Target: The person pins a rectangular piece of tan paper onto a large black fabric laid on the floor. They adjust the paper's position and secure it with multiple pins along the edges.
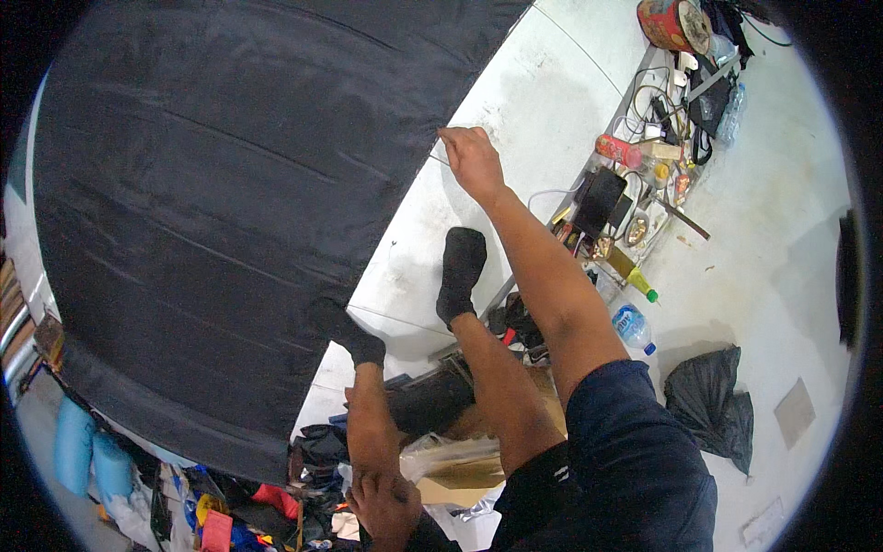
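Note:
A wide sheet of black fabric point(221, 184) with shallow wrinkles covers much of a white tabletop. At its right edge my right hand point(474, 164) is closed, thumb and fingertips pinched together on the fabric's border. My left hand point(383, 501) rests low in the picture against my left leg, its fingers loosely spread and holding nothing that I can see. My left foot point(361, 342), in a black sock, lies on the edge of the cloth. The other socked foot point(462, 267) stands on bare white surface beside it.
Along the right side runs a cluttered shelf with a phone point(600, 201), a red can point(618, 150), cables and a large spool point(674, 25). A water bottle point(633, 328) and a black plastic bag point(710, 400) lie on the floor. Colourful scraps point(216, 529) and blue rolls point(74, 446) fill the lower left.

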`<state>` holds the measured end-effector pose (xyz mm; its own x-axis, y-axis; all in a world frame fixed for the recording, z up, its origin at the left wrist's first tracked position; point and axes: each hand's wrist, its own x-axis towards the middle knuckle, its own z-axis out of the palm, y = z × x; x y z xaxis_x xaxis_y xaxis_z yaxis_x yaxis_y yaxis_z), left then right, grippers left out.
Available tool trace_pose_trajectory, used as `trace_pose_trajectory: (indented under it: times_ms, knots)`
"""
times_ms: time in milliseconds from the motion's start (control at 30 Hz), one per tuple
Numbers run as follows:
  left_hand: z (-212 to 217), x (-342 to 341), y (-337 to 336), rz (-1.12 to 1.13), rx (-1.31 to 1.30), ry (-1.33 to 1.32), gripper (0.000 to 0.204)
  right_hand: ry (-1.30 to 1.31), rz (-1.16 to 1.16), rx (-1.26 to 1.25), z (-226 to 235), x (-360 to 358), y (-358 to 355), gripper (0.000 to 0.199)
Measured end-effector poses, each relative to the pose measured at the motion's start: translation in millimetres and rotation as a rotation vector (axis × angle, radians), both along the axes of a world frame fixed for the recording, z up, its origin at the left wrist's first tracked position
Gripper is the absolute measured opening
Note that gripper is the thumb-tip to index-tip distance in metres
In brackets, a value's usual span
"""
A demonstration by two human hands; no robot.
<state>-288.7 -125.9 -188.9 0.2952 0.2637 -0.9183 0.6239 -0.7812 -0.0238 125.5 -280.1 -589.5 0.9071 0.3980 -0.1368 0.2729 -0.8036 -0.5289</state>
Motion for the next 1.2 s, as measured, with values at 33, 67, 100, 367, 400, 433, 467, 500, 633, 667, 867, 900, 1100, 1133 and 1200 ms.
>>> trace_pose_trajectory:
  times_ms: [33,67,100,367,400,433,467,500,633,667,867,900,1100,1133,1200]
  knots:
    - [0,1,-1,-0.012,0.004,0.006,0.052,0.002,0.027,0.063,2,1,3,0.02]
    - [1,2,-1,-0.002,-0.003,0.003,0.052,0.004,0.055,0.125,4,0,9,0.02]
    - [3,2,-1,0.013,-0.012,0.003,0.053,0.009,0.087,0.185,4,-3,13,0.02]
    - [-2,-16,12,-0.085,0.027,-0.162,0.051,0.014,-0.231,0.138,28,3,-4,0.026]
    - [-1,-16,12,-0.108,0.048,-0.187,0.051,-0.011,-0.231,0.183,30,-6,-4,0.029]
    - [-1,-16,16,-0.138,0.051,-0.212,0.051,0.071,-0.276,0.197,44,-18,-7,0.031]
    - [-1,-16,23,-0.141,0.069,-0.198,0.05,0.149,-0.329,0.212,61,-38,-11,0.033]
    - [-3,-17,30,-0.137,0.081,-0.19,0.049,0.221,-0.376,0.224,82,-56,-17,0.034]
    - [-7,-7,61,-0.106,0.12,-0.178,0.047,0.668,-0.636,0.206,191,-145,-57,0.039]
    - [-2,14,74,-0.174,0.063,-0.059,0.045,0.668,-0.712,0.169,218,-178,-74,0.037]
    - [-15,-6,124,-0.158,-0.07,-0.148,0.041,0.364,-0.926,-0.205,360,-431,-171,0.034]
    - [-13,-4,116,-0.279,-0.048,-0.188,0.042,0.207,-0.861,-0.336,369,-471,-185,0.034]
    - [3,1,128,-1.04,-0.018,-0.403,0.039,0.482,-1.488,-0.333,486,-577,-183,0.029]
    - [6,5,130,-1.107,-0.022,-0.355,0.039,0.481,-1.58,-0.337,491,-581,-177,0.03]
    - [10,15,123,-1.232,-0.041,-0.25,0.037,0.358,-1.723,-0.349,486,-615,-179,0.032]
